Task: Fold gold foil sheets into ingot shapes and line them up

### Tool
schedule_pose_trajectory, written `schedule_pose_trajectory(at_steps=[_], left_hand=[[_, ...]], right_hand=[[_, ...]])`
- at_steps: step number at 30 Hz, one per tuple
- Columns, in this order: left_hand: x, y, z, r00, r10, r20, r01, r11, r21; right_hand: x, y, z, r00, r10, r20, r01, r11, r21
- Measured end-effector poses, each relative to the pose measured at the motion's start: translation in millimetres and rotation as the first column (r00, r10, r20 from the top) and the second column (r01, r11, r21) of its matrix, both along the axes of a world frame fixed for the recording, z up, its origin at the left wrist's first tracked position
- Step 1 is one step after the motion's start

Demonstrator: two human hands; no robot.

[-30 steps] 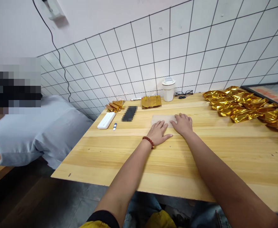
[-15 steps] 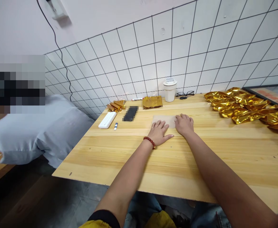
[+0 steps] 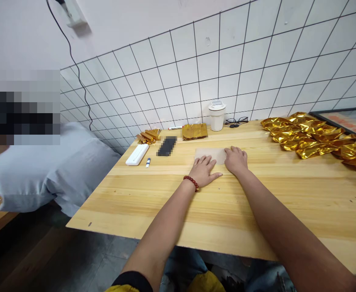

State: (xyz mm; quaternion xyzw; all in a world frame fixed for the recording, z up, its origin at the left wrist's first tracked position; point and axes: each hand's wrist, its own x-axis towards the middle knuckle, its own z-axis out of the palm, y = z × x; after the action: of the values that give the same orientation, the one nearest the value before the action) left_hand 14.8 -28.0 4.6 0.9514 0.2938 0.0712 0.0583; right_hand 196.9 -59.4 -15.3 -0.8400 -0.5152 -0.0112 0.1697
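Observation:
A thin, pale, translucent-looking sheet of paper [image 3: 212, 153] lies flat on the wooden table, between and partly under my hands. My left hand [image 3: 202, 170], with a red bead bracelet at the wrist, rests palm down over the sheet's near left corner, fingers spread and thumb out to the right. At the sheet's right end is my right hand [image 3: 237, 159], its fingers bent and thumb side against the paper edge. That end of the sheet is hidden beneath the hand.
Twisted gold foil pieces [image 3: 314, 138] lie in rows at the right. Toward the back stand a gold foil stack [image 3: 195, 131], white lidded cup [image 3: 217, 117] and glasses [image 3: 237, 121]. A white power bank [image 3: 137, 154] and small tube [image 3: 147, 162] lie left; grey pillows [image 3: 52, 166] are beyond.
My right thumb side has shifted very slightly along the sheet's right end. The left hand stays in place, and the camera view has moved a little.

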Motion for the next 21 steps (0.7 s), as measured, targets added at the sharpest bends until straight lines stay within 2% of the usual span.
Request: schedule_pose_trajectory(at_steps=[12,21], left_hand=[[0.2,-0.5,0.6,1.000,0.008,-0.026,-0.007,1.000,0.011],[-0.3,2.6,-4.0,1.000,-0.016,0.000,0.016,1.000,0.015]], right_hand=[[-1.0,-3.3,5.2,0.998,0.034,-0.045,-0.032,0.998,0.051],[0.5,-2.0,2.1,0.999,0.041,-0.023,-0.041,0.999,0.013]])
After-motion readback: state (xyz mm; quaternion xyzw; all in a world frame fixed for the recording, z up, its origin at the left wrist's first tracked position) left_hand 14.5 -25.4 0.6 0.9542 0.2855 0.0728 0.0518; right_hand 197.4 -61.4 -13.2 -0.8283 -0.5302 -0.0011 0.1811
